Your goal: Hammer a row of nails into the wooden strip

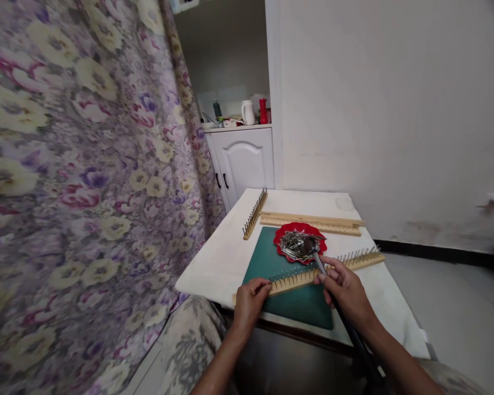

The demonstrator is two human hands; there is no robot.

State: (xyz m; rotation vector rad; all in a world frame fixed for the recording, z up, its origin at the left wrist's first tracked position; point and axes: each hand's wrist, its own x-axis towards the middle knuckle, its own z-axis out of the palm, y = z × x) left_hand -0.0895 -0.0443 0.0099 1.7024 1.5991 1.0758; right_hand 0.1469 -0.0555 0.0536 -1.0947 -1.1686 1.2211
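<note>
My left hand [250, 300] is closed in a pinch at the near left end of a wooden strip studded with nails [313, 272], which lies across a green mat [267, 263]. I cannot make out what the fingers pinch. My right hand [343, 291] grips the handle of a hammer [313, 249]. The hammer's dark head hangs over a red dish of loose nails [298, 244] just behind the strip.
A white table [222, 258] carries the mat, another nailed strip [255, 213] at the back left and plain wooden strips [313, 222] behind the dish. A floral curtain [86, 192] hangs on the left. A white cabinet [241, 162] stands behind, a white wall [374, 109] to the right.
</note>
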